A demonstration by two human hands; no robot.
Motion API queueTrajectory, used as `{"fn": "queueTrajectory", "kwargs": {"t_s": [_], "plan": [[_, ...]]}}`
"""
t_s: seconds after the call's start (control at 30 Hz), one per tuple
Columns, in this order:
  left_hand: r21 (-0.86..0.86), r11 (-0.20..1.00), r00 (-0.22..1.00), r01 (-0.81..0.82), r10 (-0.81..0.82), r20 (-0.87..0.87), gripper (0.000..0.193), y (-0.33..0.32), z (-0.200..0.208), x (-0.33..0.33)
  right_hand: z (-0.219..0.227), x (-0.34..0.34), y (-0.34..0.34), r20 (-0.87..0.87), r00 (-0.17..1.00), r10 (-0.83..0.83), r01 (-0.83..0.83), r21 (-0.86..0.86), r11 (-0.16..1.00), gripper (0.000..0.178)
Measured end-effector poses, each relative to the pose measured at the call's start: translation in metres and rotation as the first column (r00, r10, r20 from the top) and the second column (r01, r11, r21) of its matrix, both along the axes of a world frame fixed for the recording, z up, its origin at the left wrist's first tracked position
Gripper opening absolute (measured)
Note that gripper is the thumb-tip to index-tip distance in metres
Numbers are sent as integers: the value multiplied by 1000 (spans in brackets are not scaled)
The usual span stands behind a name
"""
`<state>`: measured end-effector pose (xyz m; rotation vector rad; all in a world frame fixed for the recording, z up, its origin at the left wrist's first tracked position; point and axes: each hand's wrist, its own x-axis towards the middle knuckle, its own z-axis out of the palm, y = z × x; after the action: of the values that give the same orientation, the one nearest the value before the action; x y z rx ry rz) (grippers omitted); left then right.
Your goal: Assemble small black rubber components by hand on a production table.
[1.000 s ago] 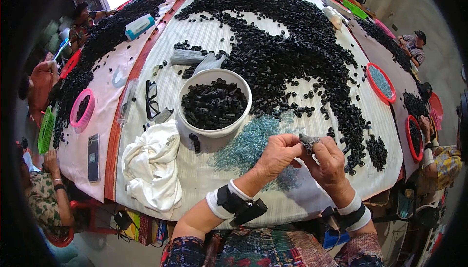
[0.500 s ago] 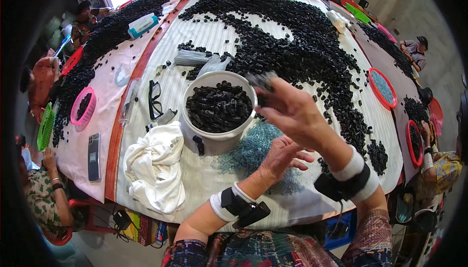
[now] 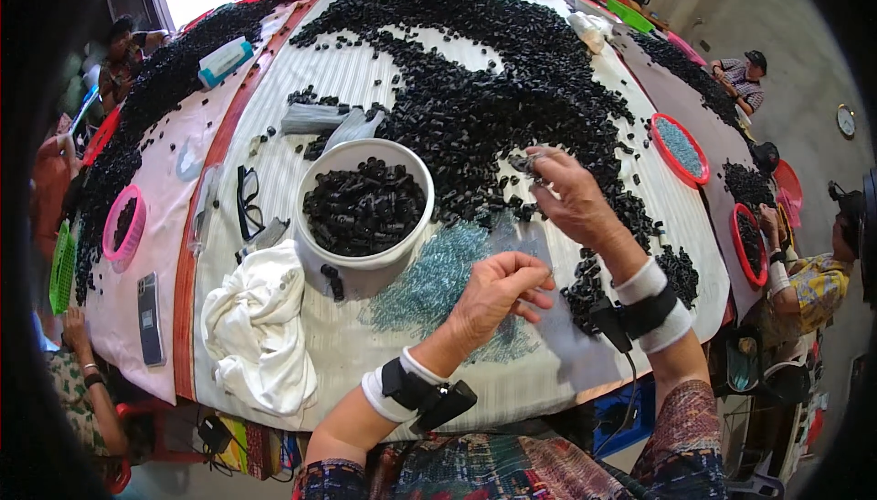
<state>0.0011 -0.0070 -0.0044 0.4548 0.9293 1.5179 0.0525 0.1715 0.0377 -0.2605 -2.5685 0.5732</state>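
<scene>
Right hand (image 3: pixel 571 197) pinches small black pieces (image 3: pixel 528 164) at the black pile (image 3: pixel 493 89) mid-surface | left hand (image 3: pixel 498 288) loosely curled, empty, over clear beads (image 3: pixel 429 281) near front edge | bowl (image 3: pixel 365 203) just left | best kept pinched firmly, moved low.

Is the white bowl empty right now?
No, the white bowl is filled with small black pieces, heaped nearly to its rim.

The left hand (image 3: pixel 498 292) hangs palm-up, fingers loosely curled. The right hand (image 3: pixel 571 194) reaches forward, fingertips (image 3: pixel 534 164) pinched together; both wrists wear strapped bands.
</scene>
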Motion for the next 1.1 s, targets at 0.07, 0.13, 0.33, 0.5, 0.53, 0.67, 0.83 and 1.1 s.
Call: {"fn": "queueTrajectory", "kwargs": {"t_s": [0.07, 0.13, 0.33, 0.5, 0.53, 0.67, 0.83, 1.1], "plan": [[3, 1000, 1000, 12, -12, -9, 20, 0, -1, 1, -17, -5, 10, 56, 998, -6, -2, 137, 991, 27], [4, 1000, 1000, -4, 4, 13, 19, -2, 0, 0, -26, -17, 9, 101, 995, 6, -27, 206, 978, 31], [46, 999, 998, -18, 16, 61, 16, -5, -1, -3, -34, -40, -13, 349, 936, 47, -135, 232, 963, 31], [49, 998, 999, -31, 30, 31, 16, -3, -1, -5, -42, -10, 17, 324, 946, 29, -84, 158, 984, 31], [45, 999, 999, -22, 21, 34, 16, -3, -1, -6, -42, 1, 20, 306, 952, 22, -76, 165, 983, 32], [-40, 999, 995, 20, -24, -96, 16, -3, 3, -4, -41, 42, 18, 295, 955, 11, -54, 138, 989, 26], [-56, 998, 990, -28, 20, -137, 15, 0, 0, 0, -42, 84, -9, 338, 941, 1, -36, 98, 995, 29], [93, 946, 950, -312, 309, 46, 15, -1, -5, -9, -24, 111, -39, 181, 974, 135, -123, -79, 989, 33]]}}
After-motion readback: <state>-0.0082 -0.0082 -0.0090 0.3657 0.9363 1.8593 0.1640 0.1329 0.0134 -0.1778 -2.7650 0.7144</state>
